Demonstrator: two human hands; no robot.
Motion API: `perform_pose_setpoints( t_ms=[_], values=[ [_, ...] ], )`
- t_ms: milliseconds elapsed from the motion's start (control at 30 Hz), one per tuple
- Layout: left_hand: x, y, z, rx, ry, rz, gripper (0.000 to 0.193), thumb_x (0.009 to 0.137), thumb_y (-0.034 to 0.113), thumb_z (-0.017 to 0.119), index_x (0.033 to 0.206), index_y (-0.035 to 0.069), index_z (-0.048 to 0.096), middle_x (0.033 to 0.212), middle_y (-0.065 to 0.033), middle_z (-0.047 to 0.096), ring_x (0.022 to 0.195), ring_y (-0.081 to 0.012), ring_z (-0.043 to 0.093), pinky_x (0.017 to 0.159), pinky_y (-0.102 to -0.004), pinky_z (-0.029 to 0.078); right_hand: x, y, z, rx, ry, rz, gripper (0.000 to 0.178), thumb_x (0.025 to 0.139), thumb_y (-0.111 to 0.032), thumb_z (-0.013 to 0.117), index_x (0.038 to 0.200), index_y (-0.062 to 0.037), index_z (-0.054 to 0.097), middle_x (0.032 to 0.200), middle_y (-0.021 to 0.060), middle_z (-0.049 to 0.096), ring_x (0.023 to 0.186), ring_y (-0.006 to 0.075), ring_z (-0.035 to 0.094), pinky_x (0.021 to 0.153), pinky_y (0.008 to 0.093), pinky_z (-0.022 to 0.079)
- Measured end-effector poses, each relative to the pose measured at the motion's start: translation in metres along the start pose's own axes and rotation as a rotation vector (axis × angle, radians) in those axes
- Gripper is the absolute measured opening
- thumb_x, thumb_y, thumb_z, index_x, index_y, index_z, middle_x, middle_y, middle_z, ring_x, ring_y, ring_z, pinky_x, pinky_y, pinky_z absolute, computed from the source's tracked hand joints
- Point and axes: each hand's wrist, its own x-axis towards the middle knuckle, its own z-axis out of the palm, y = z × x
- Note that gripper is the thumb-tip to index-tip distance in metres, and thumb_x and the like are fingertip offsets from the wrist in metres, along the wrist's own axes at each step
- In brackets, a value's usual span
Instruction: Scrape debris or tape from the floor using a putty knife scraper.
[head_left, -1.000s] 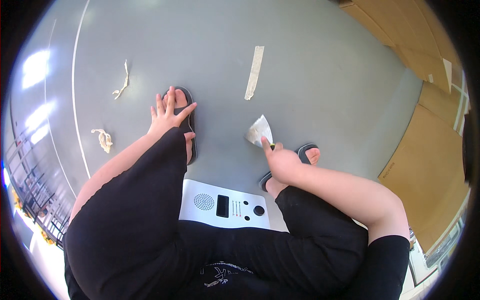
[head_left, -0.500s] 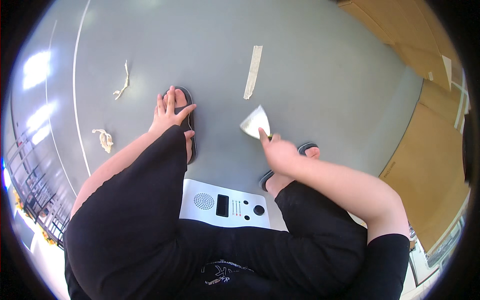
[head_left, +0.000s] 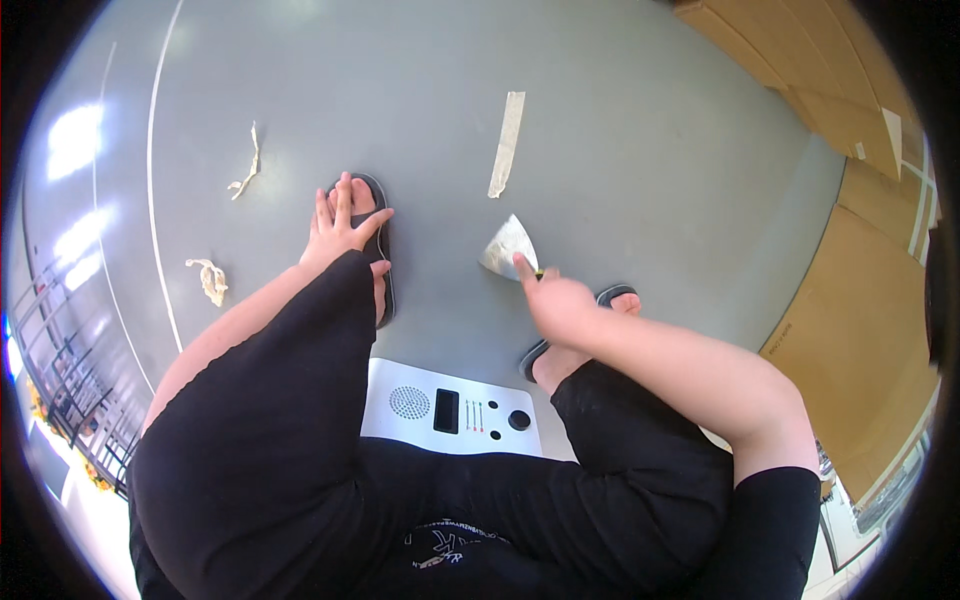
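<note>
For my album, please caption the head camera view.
Right-hand fingers hold a scraper near a pale strip; left-hand fingers spread over a sandalled foot.

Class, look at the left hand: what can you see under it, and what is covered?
Under the left hand are a foot and the dark sandal it wears; both show only in part. The hand and the black trouser leg cover the rest.

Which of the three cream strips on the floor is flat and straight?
The flat strip just beyond the scraper. The others, farther left, are a twisted strip and a crumpled strip.
</note>
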Motion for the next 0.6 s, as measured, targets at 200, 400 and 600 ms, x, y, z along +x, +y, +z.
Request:
perform_pose_setpoints(
  t_ms=[200, 400, 600],
  values=[
    [-0.002, 0.004, -0.007, 0.023, -0.032, -0.021, 0.089, 0.079, 0.052, 0.082, 0.155, 0.04, 0.037, 0.168, -0.0285, -0.008, 0.148, -0.0652, 0.006, 0.118, -0.0671, 0.029, 0.011, 0.04, -0.04, 0.108, 0.211, 0.009, 0.084, 0.091, -0.004, 0.054, 0.164, -0.0042, 0.013, 0.118, 0.0303, 0.06, 0.098, 0.0399, 0.07, 0.078, 0.0459, 0.06],
    [0.001, -0.002, 0.002, 0.002, 0.051, 0.023, 0.089, 0.078, 0.05, 0.083, 0.154, 0.04, 0.038, 0.169, -0.028, -0.008, 0.149, -0.0648, 0.005, 0.118, -0.0672, 0.028, 0.001, 0.0, -0.003, 0.019, 0.005, -0.014, 0.083, 0.091, -0.005, 0.054, 0.163, -0.0007, 0.012, 0.114, 0.0295, 0.062, 0.096, 0.0391, 0.071, 0.078, 0.0474, 0.06],
    [-0.003, 0.004, -0.008, 0.025, -0.039, -0.04, 0.089, 0.078, 0.05, 0.082, 0.154, 0.04, 0.038, 0.169, -0.0282, -0.006, 0.149, -0.0635, 0.005, 0.119, -0.0666, 0.028, 0.014, 0.038, -0.048, 0.123, 0.189, 0.024, 0.084, 0.092, -0.005, 0.054, 0.164, -0.0042, 0.012, 0.118, 0.0246, 0.064, 0.104, 0.0378, 0.069, 0.085, 0.0467, 0.058]
  ],
)
